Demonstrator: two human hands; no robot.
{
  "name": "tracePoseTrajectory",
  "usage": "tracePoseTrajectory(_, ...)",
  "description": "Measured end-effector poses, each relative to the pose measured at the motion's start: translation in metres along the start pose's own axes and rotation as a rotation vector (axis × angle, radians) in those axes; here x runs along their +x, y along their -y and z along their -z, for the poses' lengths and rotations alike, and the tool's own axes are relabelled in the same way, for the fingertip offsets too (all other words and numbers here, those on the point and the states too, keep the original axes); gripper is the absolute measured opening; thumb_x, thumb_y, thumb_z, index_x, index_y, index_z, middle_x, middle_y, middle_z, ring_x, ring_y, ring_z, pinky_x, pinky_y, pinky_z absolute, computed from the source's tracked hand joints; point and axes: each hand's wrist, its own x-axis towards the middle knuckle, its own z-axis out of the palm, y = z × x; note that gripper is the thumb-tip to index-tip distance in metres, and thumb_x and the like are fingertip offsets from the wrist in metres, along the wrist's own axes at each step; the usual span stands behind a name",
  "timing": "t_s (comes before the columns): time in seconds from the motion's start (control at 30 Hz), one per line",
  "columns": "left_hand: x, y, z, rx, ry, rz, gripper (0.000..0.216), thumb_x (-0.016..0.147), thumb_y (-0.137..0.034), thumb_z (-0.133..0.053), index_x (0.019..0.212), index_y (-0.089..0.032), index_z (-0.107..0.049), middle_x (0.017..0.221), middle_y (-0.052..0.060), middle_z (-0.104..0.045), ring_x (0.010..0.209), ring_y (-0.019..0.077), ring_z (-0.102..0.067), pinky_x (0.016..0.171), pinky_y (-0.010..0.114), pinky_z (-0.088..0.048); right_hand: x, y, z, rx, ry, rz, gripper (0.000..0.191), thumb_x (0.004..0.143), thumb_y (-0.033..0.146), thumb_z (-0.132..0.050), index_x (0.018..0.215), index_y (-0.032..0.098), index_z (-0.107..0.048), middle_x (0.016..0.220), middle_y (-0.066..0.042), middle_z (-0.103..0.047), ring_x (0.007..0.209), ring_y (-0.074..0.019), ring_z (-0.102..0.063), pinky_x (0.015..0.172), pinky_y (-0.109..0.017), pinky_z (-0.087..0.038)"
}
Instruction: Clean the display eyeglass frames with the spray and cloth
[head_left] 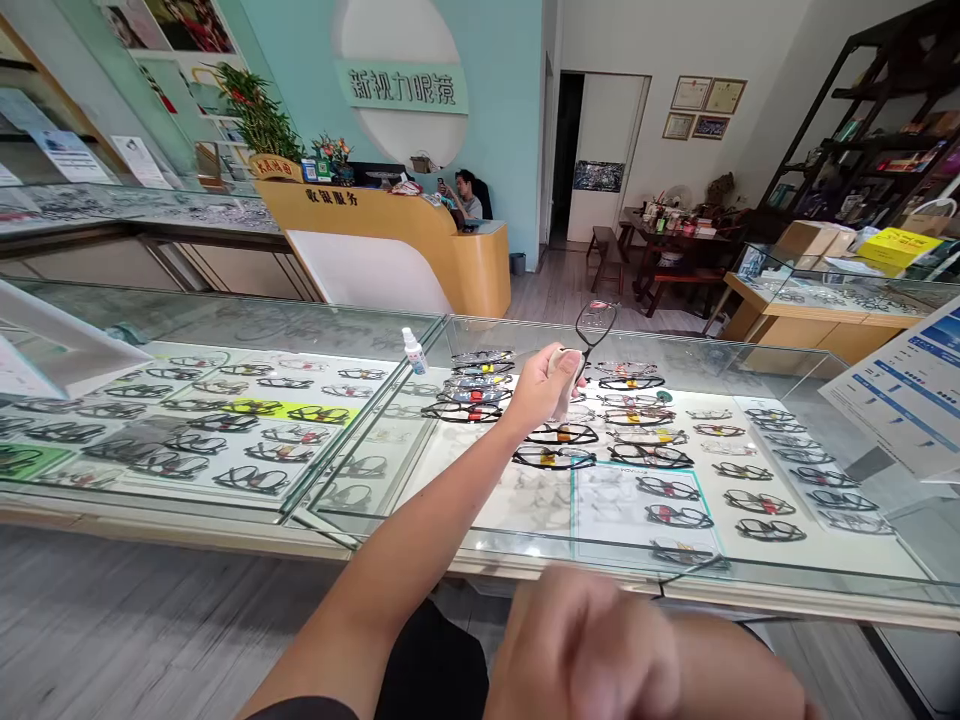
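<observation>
My left hand [546, 385] is stretched out over the glass display counter, closed around a pale cloth [564, 385] and a pair of dark-framed eyeglasses [598, 318]. One lens rises above the fingers; the rest of the eyeglasses is partly covered by hand and cloth. Close to the camera, my right hand [589, 640] is a large motion blur in front of the counter's near edge. Its fingers look bent, but whether they hold anything is not visible. A white spray bottle [414, 352] stands upright on the glass, left of my left hand.
The glass counter [360, 440] holds rows of eyeglasses under its top. A printed stand [900, 390] is at the right and a white one [64, 345] at the left. Beyond, a person [469, 195] sits behind the wooden cashier desk [420, 240].
</observation>
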Motion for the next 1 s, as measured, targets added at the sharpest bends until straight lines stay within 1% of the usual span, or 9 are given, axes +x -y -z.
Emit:
tracePoseTrajectory(0.03, 0.000, -0.001, 0.000, -0.004, 0.011, -0.005, 0.058, 0.087, -0.075, -0.074, 0.088, -0.020, -0.053, 0.075, -0.001, -0.066, 0.062, 0.0112, -0.064, 0.057, 0.022, -0.050, 0.002, 0.013, 0.013, 0.051, -0.071, 0.185, 0.063, 0.092, 0.063, -0.067, 0.049, 0.023, -0.046, 0.045, 0.001, -0.047, 0.041, -0.0096, -0.042, 0.045, -0.026, -0.036)
tracePoseTrajectory(0.07, -0.001, -0.002, 0.000, -0.006, 0.020, -0.011, 0.058, 0.087, -0.074, -0.074, 0.090, -0.020, -0.054, 0.077, 0.000, -0.068, 0.063, 0.0111, -0.063, 0.059, 0.023, -0.050, 0.003, 0.027, 0.027, 0.031, -0.221, 0.298, 0.064, 0.093, 0.054, -0.068, 0.046, 0.023, -0.038, 0.042, 0.004, -0.036, 0.039, -0.0078, -0.030, 0.044, -0.027, -0.029)
tracePoseTrajectory(0.13, -0.002, -0.004, -0.001, -0.003, 0.030, -0.021, 0.058, 0.087, -0.073, -0.075, 0.093, -0.019, -0.054, 0.081, 0.001, -0.070, 0.066, 0.0119, -0.065, 0.062, 0.023, -0.050, 0.002, 0.060, 0.062, -0.173, -0.476, 0.417, 0.065, 0.090, 0.045, -0.072, 0.044, 0.022, -0.032, 0.042, 0.008, -0.023, 0.042, -0.0068, -0.020, 0.047, -0.028, -0.020)
tracePoseTrajectory(0.23, -0.004, -0.007, -0.003, -0.001, 0.050, -0.007, 0.059, 0.083, -0.072, -0.080, 0.095, -0.020, -0.054, 0.086, 0.003, -0.071, 0.071, 0.0136, -0.066, 0.065, 0.024, -0.049, -0.004, 0.095, 0.115, -0.440, -0.948, 0.435, 0.054, 0.084, 0.043, -0.080, 0.051, 0.021, -0.042, 0.052, 0.008, -0.026, 0.051, -0.0084, -0.022, 0.051, -0.028, -0.019)
tracePoseTrajectory(0.33, -0.006, -0.009, -0.006, -0.008, 0.085, 0.015, 0.059, 0.082, -0.070, -0.082, 0.097, -0.019, -0.055, 0.088, 0.002, -0.071, 0.070, 0.0128, -0.064, 0.067, 0.025, -0.049, -0.010, 0.098, 0.149, -0.474, -1.196, 0.444, 0.036, 0.082, 0.047, -0.083, 0.071, 0.022, -0.059, 0.054, 0.011, -0.026, 0.052, -0.0090, -0.017, 0.052, -0.029, -0.014)
tracePoseTrajectory(0.43, -0.008, -0.009, -0.009, 0.016, 0.104, 0.005, 0.058, 0.082, -0.068, -0.082, 0.100, -0.018, -0.058, 0.082, 0.000, -0.068, 0.066, 0.0112, -0.061, 0.066, 0.025, -0.049, -0.011, 0.084, 0.160, -0.519, -1.197, 0.436, 0.040, 0.080, 0.056, -0.084, 0.093, 0.020, -0.073, 0.055, 0.011, -0.029, 0.052, -0.0091, -0.019, 0.052, -0.029, -0.013)
tracePoseTrajectory(0.63, -0.009, -0.001, -0.013, 0.019, 0.102, 0.033, 0.054, 0.082, -0.063, -0.084, 0.103, -0.018, -0.061, 0.075, -0.004, -0.064, 0.058, 0.0093, -0.056, 0.059, 0.024, -0.048, -0.013, 0.074, 0.165, -0.539, -1.128, 0.440, 0.043, 0.086, 0.057, -0.080, 0.100, 0.017, -0.081, 0.059, 0.009, -0.029, 0.056, -0.0094, -0.019, 0.056, -0.031, -0.012)
tracePoseTrajectory(0.87, -0.012, -0.003, -0.015, -0.036, 0.019, 0.050, 0.055, 0.084, -0.069, -0.079, 0.097, -0.017, -0.067, 0.060, -0.005, -0.057, 0.052, 0.0105, -0.053, 0.050, 0.023, -0.045, -0.018, 0.072, 0.170, -0.595, -1.057, 0.444, 0.040, 0.088, 0.056, -0.079, 0.091, 0.017, -0.084, 0.059, 0.008, -0.024, 0.059, -0.0105, -0.018, 0.059, -0.032, -0.014)
tracePoseTrajectory(1.0, -0.011, -0.002, -0.012, -0.022, 0.048, 0.075, 0.057, 0.091, -0.073, -0.069, 0.103, -0.017, -0.070, 0.062, -0.002, -0.064, 0.051, 0.0122, -0.058, 0.052, 0.024, -0.048, -0.016, 0.072, 0.168, -0.515, -1.084, 0.445, 0.040, 0.084, 0.058, -0.084, 0.090, 0.018, -0.084, 0.058, 0.008, -0.027, 0.057, -0.0103, -0.021, 0.056, -0.031, -0.018)
